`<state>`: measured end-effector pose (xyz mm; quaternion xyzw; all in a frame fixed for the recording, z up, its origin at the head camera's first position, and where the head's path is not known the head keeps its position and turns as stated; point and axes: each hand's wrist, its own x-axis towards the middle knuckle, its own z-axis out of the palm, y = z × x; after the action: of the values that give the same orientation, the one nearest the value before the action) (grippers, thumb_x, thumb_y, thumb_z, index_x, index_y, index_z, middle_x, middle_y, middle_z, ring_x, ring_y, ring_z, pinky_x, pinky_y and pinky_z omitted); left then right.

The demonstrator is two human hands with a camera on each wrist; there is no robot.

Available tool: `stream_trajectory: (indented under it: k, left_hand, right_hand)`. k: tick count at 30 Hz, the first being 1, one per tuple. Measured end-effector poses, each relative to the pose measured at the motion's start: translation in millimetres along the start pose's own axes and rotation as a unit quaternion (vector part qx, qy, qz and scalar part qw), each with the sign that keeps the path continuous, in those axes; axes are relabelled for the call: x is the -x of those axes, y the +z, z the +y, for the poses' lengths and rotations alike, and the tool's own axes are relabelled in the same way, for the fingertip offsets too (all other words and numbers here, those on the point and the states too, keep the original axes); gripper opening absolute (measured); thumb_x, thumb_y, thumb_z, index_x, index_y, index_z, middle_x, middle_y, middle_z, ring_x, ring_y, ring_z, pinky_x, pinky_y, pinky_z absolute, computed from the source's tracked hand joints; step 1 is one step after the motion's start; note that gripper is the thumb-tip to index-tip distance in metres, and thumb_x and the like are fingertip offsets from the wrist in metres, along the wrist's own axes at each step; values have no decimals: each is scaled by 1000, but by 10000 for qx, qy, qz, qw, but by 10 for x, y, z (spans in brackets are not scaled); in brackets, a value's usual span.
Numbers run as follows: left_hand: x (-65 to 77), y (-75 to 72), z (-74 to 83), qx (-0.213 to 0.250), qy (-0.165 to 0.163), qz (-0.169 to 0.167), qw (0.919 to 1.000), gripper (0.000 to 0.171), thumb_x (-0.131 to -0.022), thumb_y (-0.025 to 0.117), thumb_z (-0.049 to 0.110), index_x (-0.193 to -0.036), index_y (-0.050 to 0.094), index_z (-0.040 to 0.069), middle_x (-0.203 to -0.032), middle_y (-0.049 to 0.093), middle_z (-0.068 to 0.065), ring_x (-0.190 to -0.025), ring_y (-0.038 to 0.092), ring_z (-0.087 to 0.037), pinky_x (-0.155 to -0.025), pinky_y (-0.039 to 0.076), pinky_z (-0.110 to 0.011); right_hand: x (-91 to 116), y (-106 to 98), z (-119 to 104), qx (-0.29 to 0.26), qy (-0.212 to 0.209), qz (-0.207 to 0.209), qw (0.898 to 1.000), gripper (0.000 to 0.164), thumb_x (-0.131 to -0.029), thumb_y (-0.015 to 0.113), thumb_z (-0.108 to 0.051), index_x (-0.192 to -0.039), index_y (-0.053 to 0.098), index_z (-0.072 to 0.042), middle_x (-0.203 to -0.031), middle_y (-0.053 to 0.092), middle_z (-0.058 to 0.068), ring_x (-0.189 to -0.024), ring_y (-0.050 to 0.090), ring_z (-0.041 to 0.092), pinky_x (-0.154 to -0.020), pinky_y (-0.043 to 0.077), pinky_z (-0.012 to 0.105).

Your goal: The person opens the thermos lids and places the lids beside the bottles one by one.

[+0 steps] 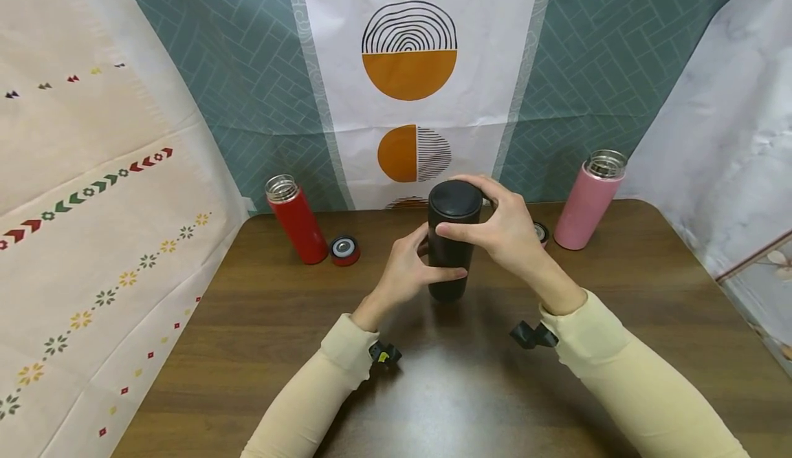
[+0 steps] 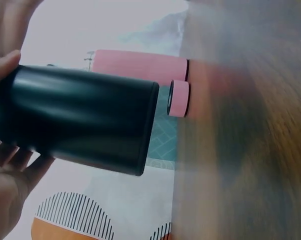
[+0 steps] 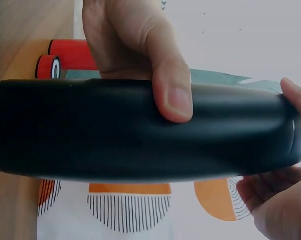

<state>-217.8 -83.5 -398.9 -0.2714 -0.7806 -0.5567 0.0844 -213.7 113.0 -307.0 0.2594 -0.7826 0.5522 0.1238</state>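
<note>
A tall black tumbler [image 1: 450,252] is held upright over the table by both hands. My left hand [image 1: 405,269] grips its lower body, the thumb lying across the front. My right hand [image 1: 510,227] holds the top, thumb in front and fingers behind, around the dark lid [image 1: 456,200]. In the left wrist view the base of the black tumbler [image 2: 85,117] is apart from the tabletop. The right wrist view shows the left thumb [image 3: 175,100] pressed on the tumbler's side.
At the left stand an uncapped red bottle [image 1: 297,224] and its red cap [image 1: 344,250]. An uncapped pink bottle [image 1: 588,203] stands at the right, with a pink cap [image 1: 541,233] partly hidden behind the right hand. A patterned cloth [image 1: 408,31] hangs behind the wooden table [image 1: 247,348].
</note>
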Motion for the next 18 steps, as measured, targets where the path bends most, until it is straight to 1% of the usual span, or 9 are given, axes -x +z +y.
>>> stream_trajectory:
  k: [3,5,8,10,14,16,18]
  left_hand:
    - [9,-12,8,40,-12,-120,9999,78,-78,93,21,-147,57,25,-129,70,7,-114,67,-13,-104,53,-43]
    - [17,-22,9,77,-72,-217,9997,77,-78,93,22,-146,58,25,-129,70,8,-115,67,-12,-104,53,-43]
    - [24,-39,12,136,-122,-359,9992,75,-77,93,21,-144,59,24,-128,70,7,-113,67,-13,-103,53,-42]
    - [27,-50,13,199,-152,-459,9986,72,-76,94,20,-140,61,21,-125,71,6,-111,68,-13,-102,54,-41]
    - [27,-59,24,304,-184,-695,9969,69,-75,94,18,-137,63,18,-124,72,4,-108,70,-14,-100,55,-39]
    - [24,-59,34,347,-181,-764,9963,69,-75,93,18,-137,63,18,-125,72,4,-109,70,-15,-100,55,-39]
    - [17,-57,42,327,-144,-734,9967,71,-76,93,19,-140,61,20,-126,71,4,-110,69,-15,-101,55,-39]
  right_hand:
    - [3,-10,6,-43,-113,-79,9999,62,-75,96,-22,-132,70,-20,-120,70,-5,-111,61,13,-102,43,44]
    - [2,-26,12,-139,-126,-217,9996,62,-75,96,-20,-131,70,-19,-119,70,-5,-109,62,14,-98,46,40]
    - [-23,-66,35,-451,-110,-560,9974,61,-76,95,-16,-131,70,-16,-120,70,-2,-106,65,18,-94,50,34]
    - [-46,-99,59,-733,-79,-852,9936,61,-76,94,-12,-131,69,-14,-120,71,2,-104,68,22,-92,53,31]
    - [-90,-170,109,-1207,-64,-1394,9828,62,-77,91,-3,-133,66,-9,-117,71,10,-102,69,28,-90,55,32]
    - [-102,-192,121,-1318,-75,-1561,9789,61,-79,88,-2,-135,64,-8,-119,70,11,-103,68,29,-92,55,34]
    - [-105,-199,122,-1372,-66,-1647,9767,62,-83,85,-4,-139,61,-10,-123,68,12,-107,66,29,-94,54,35]
